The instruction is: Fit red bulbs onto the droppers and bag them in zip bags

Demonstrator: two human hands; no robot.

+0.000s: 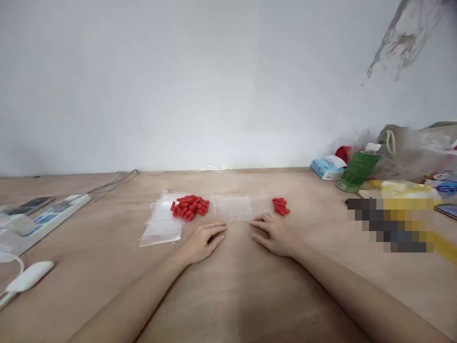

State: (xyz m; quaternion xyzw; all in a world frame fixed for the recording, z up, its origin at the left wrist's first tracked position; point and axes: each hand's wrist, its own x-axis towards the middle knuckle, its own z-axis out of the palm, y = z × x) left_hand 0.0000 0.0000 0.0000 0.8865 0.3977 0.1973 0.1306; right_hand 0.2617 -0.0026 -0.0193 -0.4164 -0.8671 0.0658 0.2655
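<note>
My left hand (206, 242) rests on the wooden table (228, 295), thumb and fingers apart, holding nothing. Opposite it, my right hand (273, 234) lies on the table in the same way, also holding nothing. Just beyond both sets of fingertips runs a row of thin clear plastic tubes or sticks (240, 208), laid side by side. At its left end is a heap of small red rod-shaped pieces (190, 207). A smaller group of red pieces (281, 206) lies at its right end. Flat clear plastic bags (162, 223) lie partly under the larger heap.
On the left are a white power strip (67, 212), a phone (32, 206) and a white plug-like device (30, 277) with cables. At the right stand a green bottle (360, 169) and a blue tissue pack (327, 167), beside plastic bags and a yellow strip. A wall closes off the back.
</note>
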